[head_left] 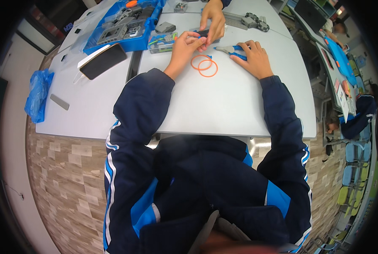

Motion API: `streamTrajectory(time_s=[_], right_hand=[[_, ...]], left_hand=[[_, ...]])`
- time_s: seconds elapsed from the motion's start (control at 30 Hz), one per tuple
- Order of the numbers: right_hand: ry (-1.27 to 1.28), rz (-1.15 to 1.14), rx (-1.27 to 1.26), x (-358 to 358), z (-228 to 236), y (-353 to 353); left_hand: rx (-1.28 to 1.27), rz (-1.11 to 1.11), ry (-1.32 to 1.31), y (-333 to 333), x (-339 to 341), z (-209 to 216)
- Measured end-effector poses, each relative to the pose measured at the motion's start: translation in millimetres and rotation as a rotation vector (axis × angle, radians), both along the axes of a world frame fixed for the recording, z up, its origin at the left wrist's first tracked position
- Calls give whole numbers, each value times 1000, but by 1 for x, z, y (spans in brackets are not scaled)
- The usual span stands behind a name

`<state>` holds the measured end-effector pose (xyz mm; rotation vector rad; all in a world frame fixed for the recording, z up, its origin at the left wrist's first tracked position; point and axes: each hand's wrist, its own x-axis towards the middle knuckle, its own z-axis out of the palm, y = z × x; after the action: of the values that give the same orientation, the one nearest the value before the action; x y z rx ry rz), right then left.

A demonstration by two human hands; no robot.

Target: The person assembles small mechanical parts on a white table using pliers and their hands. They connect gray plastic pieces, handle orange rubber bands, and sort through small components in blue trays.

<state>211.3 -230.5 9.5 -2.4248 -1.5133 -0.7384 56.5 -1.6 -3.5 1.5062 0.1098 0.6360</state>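
My left hand (185,51) reaches over the table with its fingers closed, thumb and fingertips together. They meet the hand (214,22) of another person, who reaches in from the far side. A small dark piece (203,33) shows between the two hands; what my own fingers grip is hidden. My right hand (255,60) is closed round the blue handles of a pair of pliers (226,49), whose grey jaws point left, toward my left hand. Two thin orange rings (208,67) overlap on the white table between my hands.
A clear box of small coloured parts (160,43) stands beside my left hand. Farther left are a blue bin (148,31) of grey parts and a dark-screened phone (103,62). Grey parts (252,22) lie at the far right. A blue plastic bag (39,95) hangs at the left edge.
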Motion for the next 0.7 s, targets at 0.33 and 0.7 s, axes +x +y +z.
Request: streamTrajectory(time_s=[0.33,0.7], right_hand=[[81,54,27,2,-3,-1],[125,283,201,-2,-2,2]], left_hand=[[87,160,111,5,2,2],[663,299,-66,-30,-5,-5]])
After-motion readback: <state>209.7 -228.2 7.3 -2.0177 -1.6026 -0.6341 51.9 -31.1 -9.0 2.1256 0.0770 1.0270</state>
